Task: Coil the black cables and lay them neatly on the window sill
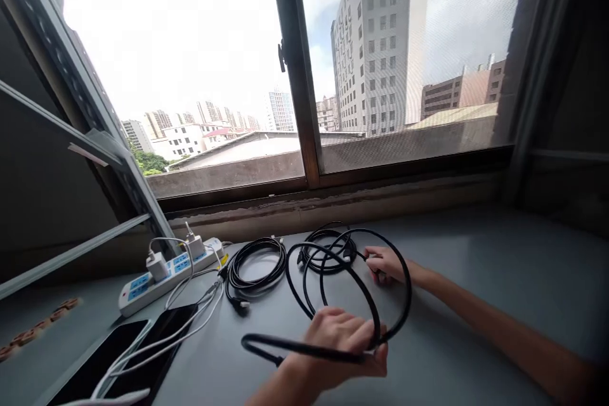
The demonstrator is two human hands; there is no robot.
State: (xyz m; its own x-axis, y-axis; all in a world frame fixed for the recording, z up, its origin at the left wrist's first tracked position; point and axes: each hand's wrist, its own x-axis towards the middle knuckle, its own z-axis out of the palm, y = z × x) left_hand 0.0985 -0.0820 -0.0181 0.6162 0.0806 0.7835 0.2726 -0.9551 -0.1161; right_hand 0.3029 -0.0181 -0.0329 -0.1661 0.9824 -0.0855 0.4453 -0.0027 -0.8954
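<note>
On the grey table (476,254) by the window (304,89): two black cables, a left coil (259,283) and a right coil (333,268), lie in round rings near each other.
Coiling so far: those two look done; the held cable (323,351) seems only partway, its loops not yet drawn even or tight.
Held cable: black, smooth, in wide, uneven loops above the table, one bend jutting out past the left wrist.
Left hand (337,333): fingers closed around the gathered loops.
Right hand (385,263): fingers curled beside the right coil; whether they grip a cable, I cannot tell.
</note>
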